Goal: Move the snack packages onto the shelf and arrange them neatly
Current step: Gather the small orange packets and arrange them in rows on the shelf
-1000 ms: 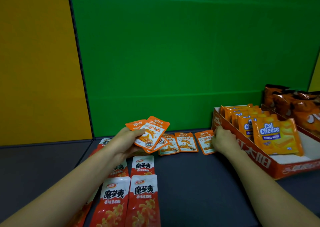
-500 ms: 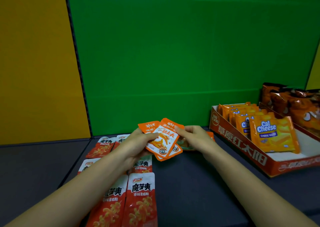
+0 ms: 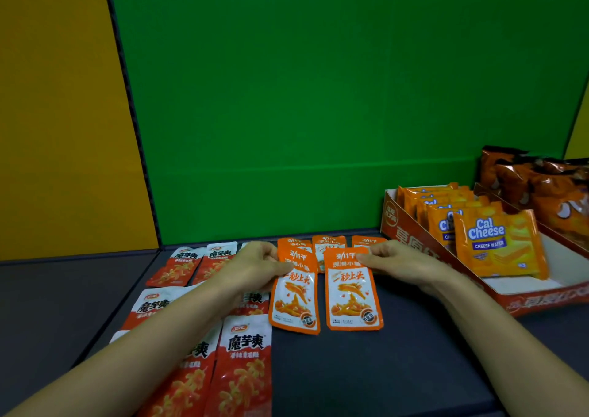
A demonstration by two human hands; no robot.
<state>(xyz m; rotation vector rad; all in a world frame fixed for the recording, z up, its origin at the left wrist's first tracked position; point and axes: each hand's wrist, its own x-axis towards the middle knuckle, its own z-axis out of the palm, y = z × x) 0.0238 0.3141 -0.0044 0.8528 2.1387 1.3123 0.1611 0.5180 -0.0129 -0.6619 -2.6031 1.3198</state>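
At the far left a yellow wall panel (image 3: 57,114) meets a green backdrop panel (image 3: 318,98), and below both runs the dark grey shelf (image 3: 398,378). On the left part of the shelf lie flat red-and-white konjac snack packets (image 3: 245,362) in rows, their long sides touching or overlapping. The left forearm crosses above several of them and hides part of the group.

The left hand (image 3: 255,267) is over the back of this group. Its fingers (image 3: 267,251) are curled and its thumb presses on the top left corner of the left orange foil packet (image 3: 294,302), pinching it. Just beside it, with a narrow strip of shelf between, is the right orange foil packet (image 3: 352,295), its print upright like its neighbour's. Both lie in the middle of the shelf with their lower ends down on it. Whether their top ends are lifted I cannot tell. The right hand (image 3: 401,262) pinches the top right corner of the right packet, thumb on the front and fingers curled.

Behind these two, at the foot of the green panel, a back row of three orange packets (image 3: 328,244) lies flat, partly hidden by the hands. To the right a red cardboard display box (image 3: 414,238) sits at an angle. It holds yellow-orange Cal Cheese wafer packs (image 3: 497,247) that lean one behind another. Behind it at the far right are glossy brown-orange snack bags (image 3: 541,190).
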